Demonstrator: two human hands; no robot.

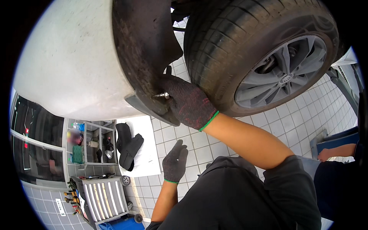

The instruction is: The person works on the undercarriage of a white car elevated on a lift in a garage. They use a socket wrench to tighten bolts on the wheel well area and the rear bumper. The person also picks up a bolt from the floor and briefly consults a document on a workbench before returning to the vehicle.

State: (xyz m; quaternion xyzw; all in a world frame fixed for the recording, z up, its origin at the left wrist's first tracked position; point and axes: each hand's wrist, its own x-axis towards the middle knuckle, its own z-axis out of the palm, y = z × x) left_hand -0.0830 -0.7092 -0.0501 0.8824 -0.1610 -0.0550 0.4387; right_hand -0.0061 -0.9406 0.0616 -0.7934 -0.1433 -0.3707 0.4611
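Observation:
My right hand [189,101], in a dark knitted glove with a green cuff, reaches up to the lower edge of the dark wheel arch liner [143,46]. It is closed round a small metal tool with a shiny tip [164,95], which points at the liner by the bumper corner. The rest of the tool is hidden in my palm. Just beside the hand is the tire [214,57] on its grey alloy wheel [285,78]. My left hand [175,163], gloved alike, hangs lower down over the tiled floor, fingers stretched out, holding nothing.
The pale bumper [73,61] fills the upper left. Below it, black parts [128,147] lie on a white sheet [149,153]. A tool trolley [103,197] and a shelf [94,142] stand at the left. At the right edge shows another person's hand [326,154].

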